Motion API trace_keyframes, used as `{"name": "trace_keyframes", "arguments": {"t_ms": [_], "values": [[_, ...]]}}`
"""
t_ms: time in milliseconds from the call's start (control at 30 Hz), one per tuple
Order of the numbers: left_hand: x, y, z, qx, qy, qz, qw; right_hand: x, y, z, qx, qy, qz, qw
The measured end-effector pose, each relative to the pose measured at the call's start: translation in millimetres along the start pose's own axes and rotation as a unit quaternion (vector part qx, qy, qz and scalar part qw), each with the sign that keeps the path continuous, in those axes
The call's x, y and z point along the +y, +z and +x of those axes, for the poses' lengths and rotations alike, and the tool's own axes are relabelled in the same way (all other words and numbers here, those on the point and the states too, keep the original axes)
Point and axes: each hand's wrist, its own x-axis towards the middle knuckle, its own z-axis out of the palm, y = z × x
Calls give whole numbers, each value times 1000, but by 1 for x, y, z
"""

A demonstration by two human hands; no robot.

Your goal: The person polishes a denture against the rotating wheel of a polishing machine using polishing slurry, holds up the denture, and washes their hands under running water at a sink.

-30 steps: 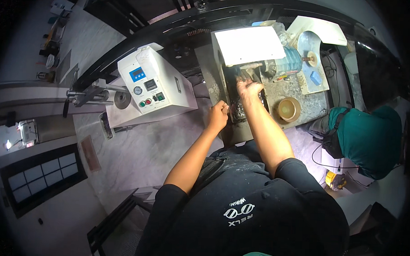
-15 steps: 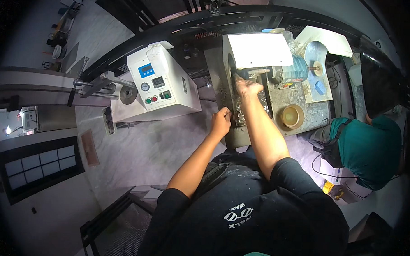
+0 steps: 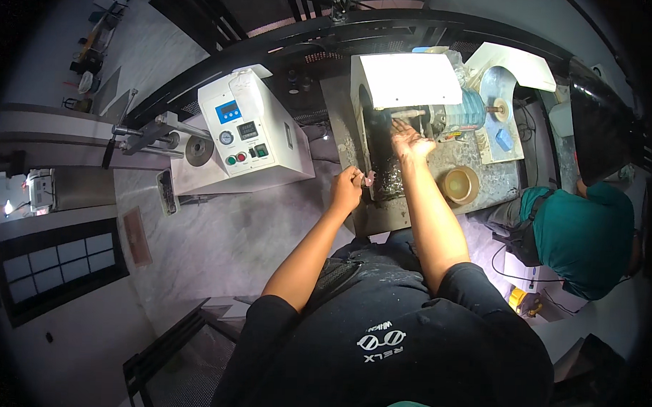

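My left hand (image 3: pixel 345 190) is closed on a small pink piece (image 3: pixel 370 179), too small to tell its kind, at the left edge of the wet tray (image 3: pixel 390 186). Palm up with fingers stretched, my right hand (image 3: pixel 408 143) lies over the tray's far part, just below the lathe's shaft (image 3: pixel 409 114). It appears to hold nothing. A white hood (image 3: pixel 409 79) arches over the far end of the tray. To the right of that hand sits the blue-green motor (image 3: pixel 464 116) of the polishing lathe.
A tan bowl (image 3: pixel 459 185) stands on the bench, right of my right forearm. Further right are a second hood (image 3: pixel 514 66), a pale wheel (image 3: pixel 496 110) and a blue block (image 3: pixel 504 140). A white control machine (image 3: pixel 260 129) stands at left. A person in green (image 3: pixel 587 238) is close at right.
My right hand has drawn back from under the hood and turned palm up with fingers spread. My left hand has shifted slightly left, and the pink piece in it now shows.
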Motion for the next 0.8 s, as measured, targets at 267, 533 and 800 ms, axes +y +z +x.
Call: {"name": "trace_keyframes", "arguments": {"t_ms": [267, 533, 800], "values": [[31, -2, -8, -6, -30, 39, 999, 14, -8, 48, 108, -125, 82, 983], [37, 10, -4, -32, -21, 3, 999, 63, 17, 12, 95, -32, 109, 989], [54, 9, 0, -56, 24, 75, 995, 70, -12, 45, 139, -50, 193, 970]]}}
